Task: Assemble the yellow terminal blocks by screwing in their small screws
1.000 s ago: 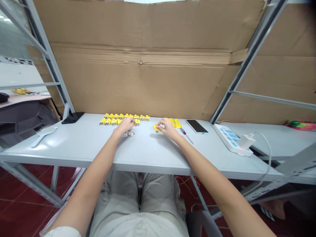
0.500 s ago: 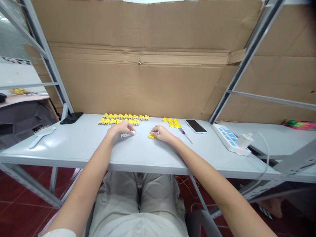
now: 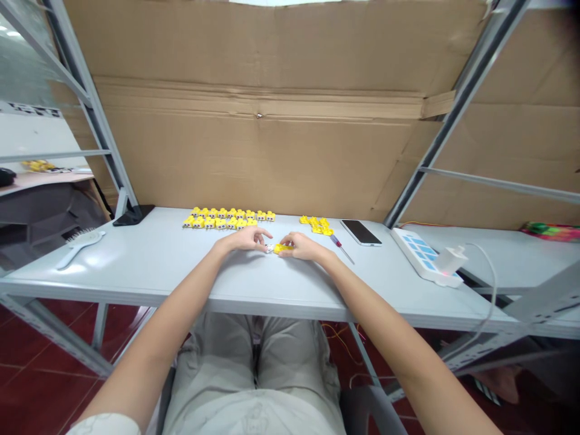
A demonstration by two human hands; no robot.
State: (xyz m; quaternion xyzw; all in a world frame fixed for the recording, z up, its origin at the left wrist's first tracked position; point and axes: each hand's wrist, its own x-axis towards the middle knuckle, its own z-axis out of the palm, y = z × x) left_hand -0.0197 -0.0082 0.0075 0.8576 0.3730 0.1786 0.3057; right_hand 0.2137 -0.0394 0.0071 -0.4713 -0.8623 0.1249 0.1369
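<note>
- One dark object [image 3: 6, 176] at the far left, cut off by the edge of the view, and one yellow heap [image 3: 38, 166] near it, its pieces too small to count
- One pale hairbrush [image 3: 81, 246], bristles up, on the left part of the one grey table [image 3: 149, 266]
- Two rows of small yellow blocks [image 3: 198, 223] with white, dotted fronts: about nine in the back row and about seven in the front one, the right end of which sits just behind the left hand, so that count is unsure
- Two hands, the left hand [image 3: 248, 238] with thumb and forefinger parted and the other fingers curled out of sight; whether it grips anything I cannot tell
- One white piece [image 3: 269, 248] on or just above the table at the left thumb tip, its shape hard to make out
- One yellow piece [image 3: 281, 248] right beside the white one, pinched in the nearly closed fingertips of the right hand [image 3: 302, 246], which hide part of it
- Several loose yellow parts [image 3: 321, 226], perhaps six, too bunched to count surely
- One screwdriver [image 3: 336, 240], one phone [image 3: 361, 232], one power strip [image 3: 421, 254] with one white charger [image 3: 452, 260]
</note>
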